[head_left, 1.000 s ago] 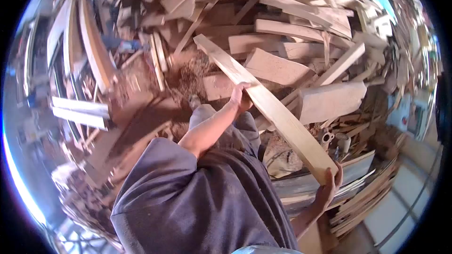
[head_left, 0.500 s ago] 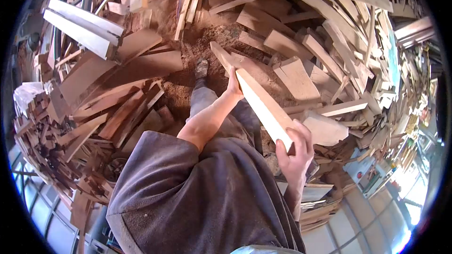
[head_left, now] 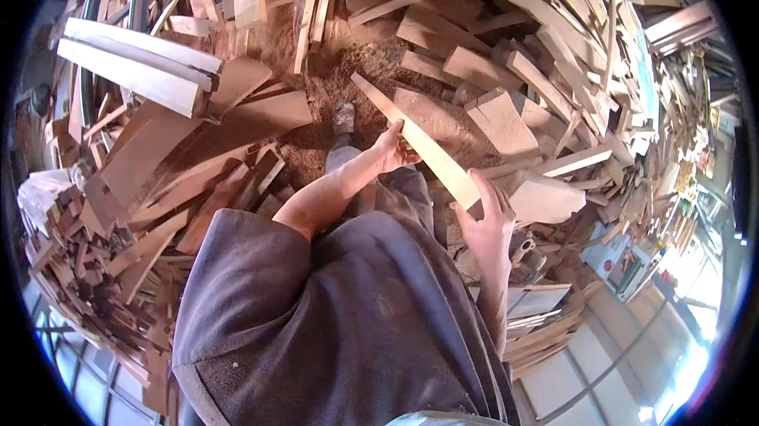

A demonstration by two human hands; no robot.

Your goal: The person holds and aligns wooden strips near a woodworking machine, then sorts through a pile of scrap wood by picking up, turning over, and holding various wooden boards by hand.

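A long pale wooden board [head_left: 436, 157] slants across the front of my body, its far end up and to the left. My left hand [head_left: 392, 148] grips it near its middle, thumb on the upper face. Around the near end of the board, at the lower right, my right hand [head_left: 488, 216] is closed, with fingers along the far edge and the thumb on the near side. Below the board's far half lie sawdust and a broad wooden offcut [head_left: 443, 122].
Heaped wood offcuts [head_left: 502, 122] lie ahead and to the right. Two white-lit beams [head_left: 130, 74] stick out at the upper left. More scrap pieces [head_left: 142, 256] are piled at the left, by a whitish plastic bag [head_left: 47, 193]. A light blue machine [head_left: 613, 256] stands at the right.
Over the last second the view has swung, and the board's near end has come closer to my body. Since half a second ago the board has turned, showing a narrower face.
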